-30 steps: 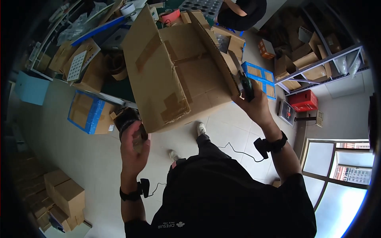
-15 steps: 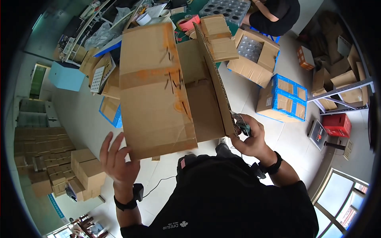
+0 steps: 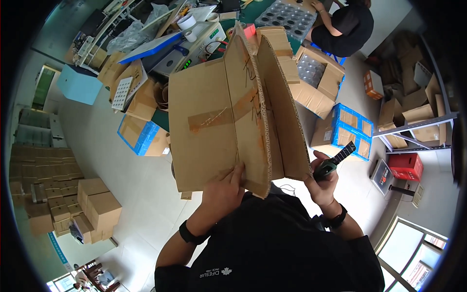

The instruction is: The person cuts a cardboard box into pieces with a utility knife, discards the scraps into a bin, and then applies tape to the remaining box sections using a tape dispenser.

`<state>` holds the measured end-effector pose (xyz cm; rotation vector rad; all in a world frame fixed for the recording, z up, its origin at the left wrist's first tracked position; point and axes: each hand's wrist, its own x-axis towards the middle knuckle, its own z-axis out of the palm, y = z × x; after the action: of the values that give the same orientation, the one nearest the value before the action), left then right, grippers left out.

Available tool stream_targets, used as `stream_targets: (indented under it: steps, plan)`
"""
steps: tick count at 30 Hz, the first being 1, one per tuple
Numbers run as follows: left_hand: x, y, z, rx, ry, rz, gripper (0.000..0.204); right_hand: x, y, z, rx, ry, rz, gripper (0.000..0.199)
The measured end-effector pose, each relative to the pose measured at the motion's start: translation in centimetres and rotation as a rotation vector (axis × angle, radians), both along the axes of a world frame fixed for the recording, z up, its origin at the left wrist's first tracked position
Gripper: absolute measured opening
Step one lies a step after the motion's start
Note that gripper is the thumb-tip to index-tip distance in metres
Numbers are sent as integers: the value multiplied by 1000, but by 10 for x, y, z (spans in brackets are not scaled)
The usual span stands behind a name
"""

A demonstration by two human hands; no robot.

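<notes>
A large open cardboard box (image 3: 204,97) stands in front of me, its flaps raised and streaked with brown tape and dark marks. Against the lower part of the near-left flap lies my left hand (image 3: 221,191), fingers stretched out along the crease. My right hand (image 3: 323,185) is wrapped round a dark green utility knife (image 3: 327,169), whose segmented blade points up and to the right. This hand also touches the lower corner of the right flap (image 3: 287,107). Its fingertips behind the knife are partly hidden.
Beyond the box, a green table bears an instrument with green digits (image 3: 204,46) and a clear plastic tray (image 3: 287,19). A person (image 3: 348,27) sits at its far right. Boxes with blue tape (image 3: 343,129) stand on the floor; a shelf (image 3: 418,124) is at right, stacked cartons (image 3: 99,204) at left.
The left flap has swung outward and more of its taped face shows. My left hand has moved right onto it. The knife in my right hand has turned, its blade now plainly visible.
</notes>
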<state>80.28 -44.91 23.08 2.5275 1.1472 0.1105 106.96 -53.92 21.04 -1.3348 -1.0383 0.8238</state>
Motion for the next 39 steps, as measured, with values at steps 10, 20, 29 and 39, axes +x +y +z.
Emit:
stream_targets:
  steps: [10, 20, 29, 39]
  plan:
    - [-21, 10, -20, -151, -535, 137, 44, -21, 17, 3, 47, -210, 164, 60]
    - [-53, -2, -33, -718, -1000, 598, 38, -64, 82, -4, -536, 263, 402, 59]
    - [-50, -2, -20, -694, -938, 552, 41, -64, 91, -10, -588, 360, 494, 63]
    - [-40, 4, -26, -595, -626, 508, 43, -69, 90, -8, -564, 312, 429, 64]
